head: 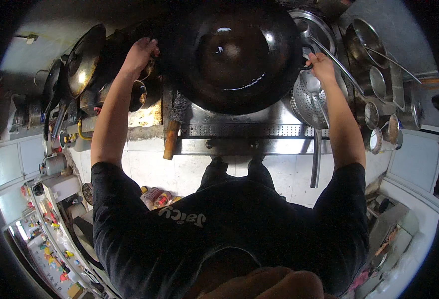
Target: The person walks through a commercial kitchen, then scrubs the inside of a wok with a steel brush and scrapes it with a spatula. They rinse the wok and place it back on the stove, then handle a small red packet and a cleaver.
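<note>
A large dark wok fills the top middle of the view, its inside bare and shiny with light reflections. My right hand grips the black loop handle on the wok's right side. On the opposite side, my left hand is closed at the rim; the handle there is lost in shadow. The wok's body hides much of the steel stove. Just below my right hand lies a perforated metal strainer, with a ladle resting in it.
A bamboo-handled wok brush juts over the stove's front edge, as does the strainer's handle. Metal bowls and ladles crowd the right side. Pans stand at left. Several bottles sit on the tiled floor.
</note>
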The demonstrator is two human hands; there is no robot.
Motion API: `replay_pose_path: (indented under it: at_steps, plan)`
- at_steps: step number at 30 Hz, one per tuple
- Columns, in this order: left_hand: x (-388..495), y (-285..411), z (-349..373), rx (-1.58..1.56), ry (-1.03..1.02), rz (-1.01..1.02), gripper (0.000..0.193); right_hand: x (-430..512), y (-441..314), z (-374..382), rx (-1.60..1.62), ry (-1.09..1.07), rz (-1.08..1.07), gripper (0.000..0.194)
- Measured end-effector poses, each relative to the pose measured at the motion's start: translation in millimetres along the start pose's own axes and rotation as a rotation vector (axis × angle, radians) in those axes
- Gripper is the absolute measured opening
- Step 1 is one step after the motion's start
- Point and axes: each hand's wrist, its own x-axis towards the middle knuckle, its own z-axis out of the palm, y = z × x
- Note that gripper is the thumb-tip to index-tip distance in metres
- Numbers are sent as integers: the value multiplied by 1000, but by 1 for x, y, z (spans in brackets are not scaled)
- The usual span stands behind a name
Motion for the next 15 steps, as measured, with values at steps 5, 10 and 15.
replay_pose_path:
  at_steps: [5,10,15]
  plan:
    - [-53,39,13,-158,62,-10,28,12,10,-9,81,-28,26,27]
    - [-91,62,24,-167,105,198,28,22,26,-8,38,-19,-8,25]
    - [-119,80,38,-142,105,334,21,31,51,-6,155,-7,51,25]
